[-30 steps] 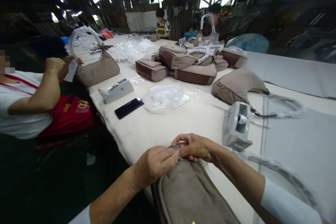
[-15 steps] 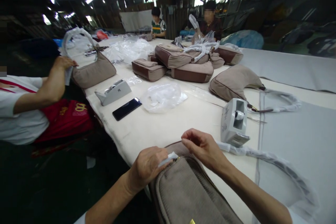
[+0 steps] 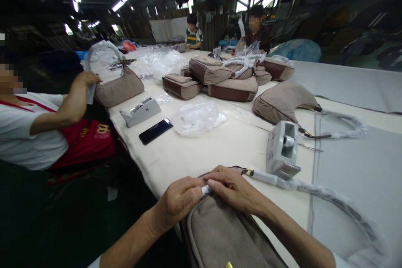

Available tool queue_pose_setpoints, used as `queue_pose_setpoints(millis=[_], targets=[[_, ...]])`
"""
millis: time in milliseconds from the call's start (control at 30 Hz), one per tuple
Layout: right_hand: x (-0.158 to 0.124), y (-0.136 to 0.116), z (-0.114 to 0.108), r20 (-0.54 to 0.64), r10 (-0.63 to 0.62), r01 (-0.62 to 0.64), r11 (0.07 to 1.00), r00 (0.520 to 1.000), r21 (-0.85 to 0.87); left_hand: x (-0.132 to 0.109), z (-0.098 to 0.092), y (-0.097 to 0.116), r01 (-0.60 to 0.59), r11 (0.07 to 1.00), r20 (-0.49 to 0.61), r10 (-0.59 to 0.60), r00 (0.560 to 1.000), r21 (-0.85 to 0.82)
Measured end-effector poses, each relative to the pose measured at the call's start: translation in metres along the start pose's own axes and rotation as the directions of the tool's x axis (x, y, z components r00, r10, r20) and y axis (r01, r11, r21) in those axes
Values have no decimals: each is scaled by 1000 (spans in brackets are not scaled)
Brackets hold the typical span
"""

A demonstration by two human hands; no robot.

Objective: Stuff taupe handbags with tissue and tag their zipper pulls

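A taupe bag [image 3: 224,226] with dark piping lies at the table's near edge, its strap [image 3: 333,199] wrapped in white material and curving off to the right. At its top edge, my left hand [image 3: 180,201] is closed on a small white wrapping [image 3: 206,189]. My right hand [image 3: 230,188] meets it from the other side, thumb and fingers pressed together at the right end of that wrapping. The fingertips of both hands nearly touch. Whatever the wrapping covers is hidden.
Two grey tape dispensers [image 3: 283,148] [image 3: 143,111], a black phone [image 3: 155,131] and a clear plastic bag [image 3: 198,118] lie on the white table [image 3: 194,155]. Behind them are several taupe bags [image 3: 232,88]. A person [image 3: 34,130] at left handles another bag [image 3: 121,88]; two people are farther back.
My right hand has come down and left onto the bag's top edge, closing at the white wrapping. My left hand keeps its hold. The view has shifted slightly.
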State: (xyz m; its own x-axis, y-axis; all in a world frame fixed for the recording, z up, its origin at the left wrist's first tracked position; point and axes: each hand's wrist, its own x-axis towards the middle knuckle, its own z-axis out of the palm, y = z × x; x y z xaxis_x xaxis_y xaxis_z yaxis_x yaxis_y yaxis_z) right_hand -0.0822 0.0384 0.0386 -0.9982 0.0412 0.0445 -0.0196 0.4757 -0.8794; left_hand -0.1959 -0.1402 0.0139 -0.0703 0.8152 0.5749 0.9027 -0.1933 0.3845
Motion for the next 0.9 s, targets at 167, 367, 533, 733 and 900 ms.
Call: queue_pose_setpoints(millis=[167,367,533,733,900], targets=[[8,6,-11,252,136,-193,957,958,218,2,0,3,-76,991,-3,77,997,109],[13,6,-17,368,140,-260,918,919,301,-3,3,8,203,979,0,-203,979,-34],[22,-2,-12,321,261,-294,954,910,59,-1,3,6,131,984,-32,-128,991,118],[-39,21,-32,-230,457,-404,882,859,241,-38,-3,9,220,966,-268,-177,947,138],[-136,37,-8,-213,641,-615,768,737,180,-110,23,85,804,329,91,-901,424,-495]])
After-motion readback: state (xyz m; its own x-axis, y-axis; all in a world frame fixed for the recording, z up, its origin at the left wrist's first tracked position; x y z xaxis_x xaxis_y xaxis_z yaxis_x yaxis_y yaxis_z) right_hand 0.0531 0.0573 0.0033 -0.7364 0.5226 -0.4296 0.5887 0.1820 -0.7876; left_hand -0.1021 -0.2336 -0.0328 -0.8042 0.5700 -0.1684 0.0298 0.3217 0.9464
